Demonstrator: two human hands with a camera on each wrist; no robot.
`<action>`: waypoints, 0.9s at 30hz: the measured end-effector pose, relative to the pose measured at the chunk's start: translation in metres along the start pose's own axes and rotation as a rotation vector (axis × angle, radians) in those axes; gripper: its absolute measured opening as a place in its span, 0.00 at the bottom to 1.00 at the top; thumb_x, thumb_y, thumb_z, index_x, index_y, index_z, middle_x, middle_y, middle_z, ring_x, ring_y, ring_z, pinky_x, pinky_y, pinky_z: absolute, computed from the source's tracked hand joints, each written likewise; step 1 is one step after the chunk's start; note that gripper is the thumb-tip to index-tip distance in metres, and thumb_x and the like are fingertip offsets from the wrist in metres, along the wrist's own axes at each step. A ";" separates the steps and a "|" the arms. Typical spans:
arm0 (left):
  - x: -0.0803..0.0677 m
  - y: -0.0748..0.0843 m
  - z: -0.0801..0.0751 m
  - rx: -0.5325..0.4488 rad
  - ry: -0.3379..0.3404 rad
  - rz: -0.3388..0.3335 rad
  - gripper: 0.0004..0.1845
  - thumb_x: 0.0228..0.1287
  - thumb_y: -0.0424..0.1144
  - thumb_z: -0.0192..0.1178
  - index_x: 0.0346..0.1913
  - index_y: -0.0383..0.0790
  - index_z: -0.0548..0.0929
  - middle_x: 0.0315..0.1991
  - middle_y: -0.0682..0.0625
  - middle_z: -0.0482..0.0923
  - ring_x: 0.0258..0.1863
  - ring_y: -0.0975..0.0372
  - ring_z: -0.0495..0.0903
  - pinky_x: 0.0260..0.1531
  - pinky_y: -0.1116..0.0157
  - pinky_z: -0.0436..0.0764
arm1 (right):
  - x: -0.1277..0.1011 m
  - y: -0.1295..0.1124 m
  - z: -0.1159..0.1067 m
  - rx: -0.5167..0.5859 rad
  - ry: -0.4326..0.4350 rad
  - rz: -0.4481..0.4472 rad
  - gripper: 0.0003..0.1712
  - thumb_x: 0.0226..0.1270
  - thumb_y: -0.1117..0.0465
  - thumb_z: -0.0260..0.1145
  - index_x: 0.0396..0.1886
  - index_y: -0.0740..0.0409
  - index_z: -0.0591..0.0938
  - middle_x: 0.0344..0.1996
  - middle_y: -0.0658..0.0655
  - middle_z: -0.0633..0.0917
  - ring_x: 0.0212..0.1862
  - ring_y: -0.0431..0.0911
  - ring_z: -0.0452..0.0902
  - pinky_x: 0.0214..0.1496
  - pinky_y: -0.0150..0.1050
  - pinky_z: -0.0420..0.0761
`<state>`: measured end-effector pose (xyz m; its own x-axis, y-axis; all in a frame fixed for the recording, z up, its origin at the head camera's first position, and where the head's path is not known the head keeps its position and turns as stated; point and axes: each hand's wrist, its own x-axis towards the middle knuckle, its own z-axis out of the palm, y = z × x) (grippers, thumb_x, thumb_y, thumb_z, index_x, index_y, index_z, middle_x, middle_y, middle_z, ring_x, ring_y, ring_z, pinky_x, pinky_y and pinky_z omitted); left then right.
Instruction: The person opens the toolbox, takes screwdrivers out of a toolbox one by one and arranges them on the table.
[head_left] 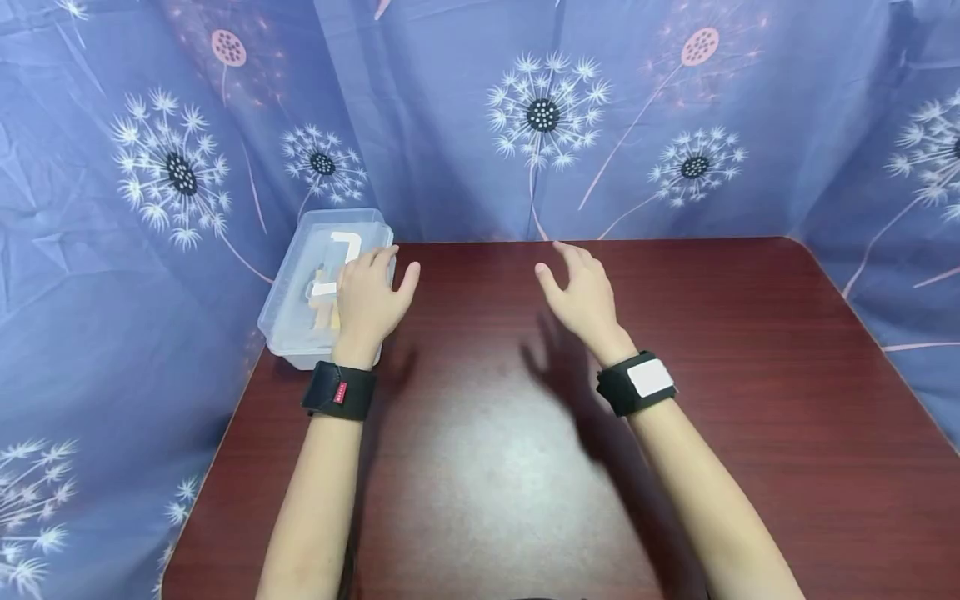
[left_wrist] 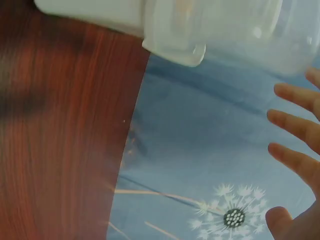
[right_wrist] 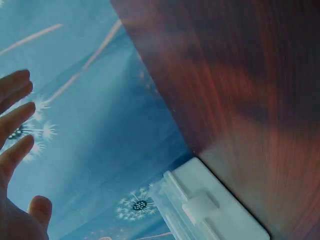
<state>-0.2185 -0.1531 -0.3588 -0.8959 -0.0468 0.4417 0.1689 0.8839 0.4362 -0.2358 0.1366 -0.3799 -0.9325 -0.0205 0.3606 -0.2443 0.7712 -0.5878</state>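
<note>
Left hand (head_left: 367, 302) with fingers relaxed and extended, resting on the lid of a clear plastic storage box (head_left: 311, 283) at the far left corner of the dark red wooden surface (head_left: 487, 467), right hand (head_left: 581, 296) spread open, holding nothing, poised above the surface, well apart from the box, blue dandelion-print curtain (head_left: 540, 117) behind

Both forearms are bare, with no sleeves. The left hand (head_left: 366, 302) has a black wrist strap (head_left: 339, 390) bearing a small red tag. The right hand (head_left: 581, 296) has a black band (head_left: 636, 383) carrying a white rectangular patch.
</note>
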 end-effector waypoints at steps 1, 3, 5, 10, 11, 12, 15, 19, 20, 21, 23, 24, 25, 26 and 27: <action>0.001 -0.002 -0.001 -0.002 0.009 0.001 0.29 0.65 0.56 0.51 0.60 0.41 0.77 0.59 0.40 0.77 0.59 0.44 0.74 0.64 0.47 0.63 | 0.002 -0.002 0.004 0.010 -0.001 -0.003 0.32 0.67 0.44 0.55 0.67 0.55 0.71 0.65 0.61 0.74 0.67 0.60 0.68 0.65 0.57 0.66; 0.002 -0.007 -0.003 -0.002 0.020 -0.005 0.29 0.65 0.56 0.50 0.60 0.40 0.78 0.58 0.40 0.78 0.59 0.45 0.74 0.62 0.48 0.64 | 0.005 -0.006 0.011 0.030 -0.010 -0.006 0.32 0.68 0.44 0.55 0.67 0.54 0.71 0.65 0.60 0.74 0.67 0.58 0.68 0.66 0.56 0.67; 0.002 -0.011 -0.004 -0.001 0.030 -0.016 0.29 0.64 0.56 0.50 0.59 0.40 0.78 0.58 0.40 0.78 0.59 0.45 0.75 0.62 0.48 0.64 | 0.008 -0.012 0.019 0.050 -0.023 -0.008 0.33 0.67 0.43 0.55 0.68 0.53 0.70 0.65 0.59 0.74 0.67 0.56 0.68 0.67 0.54 0.67; 0.002 -0.022 -0.008 0.011 0.059 -0.063 0.27 0.64 0.56 0.51 0.58 0.42 0.79 0.58 0.41 0.79 0.59 0.46 0.75 0.62 0.45 0.64 | 0.012 -0.030 0.038 0.102 -0.068 0.001 0.33 0.67 0.43 0.55 0.68 0.52 0.69 0.65 0.58 0.74 0.68 0.53 0.68 0.68 0.51 0.67; 0.003 -0.025 -0.009 0.012 0.070 -0.071 0.27 0.64 0.56 0.52 0.58 0.42 0.80 0.58 0.41 0.79 0.59 0.45 0.75 0.62 0.45 0.65 | 0.012 -0.034 0.041 0.111 -0.074 0.002 0.33 0.67 0.43 0.55 0.68 0.52 0.69 0.65 0.58 0.74 0.68 0.53 0.68 0.68 0.51 0.67; 0.003 -0.027 -0.010 0.012 0.083 -0.075 0.27 0.63 0.55 0.52 0.57 0.41 0.80 0.57 0.40 0.79 0.58 0.45 0.76 0.61 0.45 0.66 | 0.013 -0.037 0.045 0.120 -0.081 0.005 0.33 0.68 0.43 0.55 0.68 0.52 0.69 0.65 0.58 0.74 0.68 0.53 0.68 0.68 0.51 0.67; 0.003 -0.033 -0.014 0.006 0.108 -0.088 0.27 0.63 0.55 0.53 0.58 0.39 0.80 0.57 0.39 0.79 0.56 0.44 0.76 0.58 0.46 0.67 | 0.015 -0.048 0.055 0.138 -0.100 0.006 0.33 0.68 0.43 0.54 0.69 0.51 0.68 0.65 0.58 0.74 0.68 0.52 0.69 0.68 0.51 0.68; 0.005 -0.042 -0.022 0.005 0.103 -0.136 0.28 0.64 0.55 0.52 0.59 0.39 0.78 0.58 0.39 0.78 0.58 0.44 0.75 0.60 0.47 0.65 | 0.017 -0.061 0.070 0.156 -0.126 0.001 0.34 0.68 0.43 0.54 0.69 0.52 0.67 0.65 0.58 0.74 0.67 0.52 0.70 0.67 0.50 0.69; 0.005 -0.044 -0.025 0.002 0.101 -0.151 0.29 0.65 0.55 0.51 0.60 0.39 0.78 0.59 0.39 0.78 0.59 0.43 0.75 0.61 0.47 0.64 | 0.017 -0.064 0.074 0.165 -0.133 0.002 0.34 0.68 0.43 0.54 0.69 0.52 0.67 0.65 0.58 0.74 0.67 0.52 0.70 0.67 0.50 0.69; 0.005 -0.046 -0.027 0.004 0.103 -0.164 0.29 0.65 0.55 0.51 0.60 0.39 0.77 0.59 0.39 0.78 0.59 0.43 0.74 0.61 0.46 0.64 | 0.017 -0.067 0.079 0.173 -0.141 0.004 0.34 0.68 0.43 0.54 0.70 0.52 0.67 0.65 0.58 0.74 0.67 0.52 0.70 0.67 0.51 0.69; 0.006 -0.051 -0.032 0.004 0.108 -0.186 0.29 0.66 0.55 0.50 0.61 0.39 0.77 0.60 0.39 0.77 0.60 0.43 0.74 0.62 0.46 0.64 | 0.016 -0.072 0.088 0.199 -0.153 0.012 0.34 0.68 0.43 0.54 0.70 0.51 0.66 0.64 0.59 0.74 0.65 0.52 0.71 0.65 0.52 0.70; 0.005 -0.053 -0.034 -0.001 0.113 -0.195 0.28 0.67 0.55 0.49 0.61 0.39 0.77 0.60 0.38 0.77 0.60 0.42 0.73 0.62 0.45 0.63 | 0.016 -0.075 0.093 0.211 -0.163 0.017 0.34 0.68 0.43 0.54 0.70 0.51 0.66 0.64 0.60 0.74 0.65 0.53 0.72 0.65 0.53 0.71; 0.005 -0.056 -0.035 -0.005 0.121 -0.205 0.28 0.67 0.55 0.49 0.61 0.38 0.77 0.60 0.37 0.77 0.60 0.41 0.73 0.62 0.43 0.63 | 0.015 -0.077 0.097 0.216 -0.170 0.024 0.34 0.68 0.43 0.54 0.70 0.50 0.65 0.64 0.60 0.74 0.64 0.53 0.72 0.64 0.53 0.71; 0.005 -0.059 -0.037 -0.007 0.129 -0.216 0.28 0.67 0.55 0.49 0.61 0.39 0.77 0.60 0.37 0.76 0.60 0.40 0.73 0.62 0.43 0.63 | 0.015 -0.079 0.102 0.223 -0.180 0.030 0.35 0.68 0.42 0.54 0.71 0.50 0.65 0.64 0.60 0.74 0.64 0.53 0.72 0.64 0.54 0.71; 0.005 -0.062 -0.038 -0.007 0.135 -0.226 0.29 0.67 0.55 0.49 0.61 0.39 0.77 0.60 0.37 0.76 0.60 0.40 0.73 0.62 0.42 0.64 | 0.014 -0.081 0.106 0.228 -0.188 0.034 0.35 0.68 0.42 0.54 0.71 0.49 0.65 0.64 0.60 0.74 0.64 0.53 0.72 0.63 0.54 0.71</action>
<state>-0.2178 -0.2254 -0.3540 -0.8484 -0.3047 0.4329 -0.0260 0.8407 0.5408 -0.2570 0.0067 -0.4041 -0.9690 -0.1307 0.2098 -0.2454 0.6111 -0.7525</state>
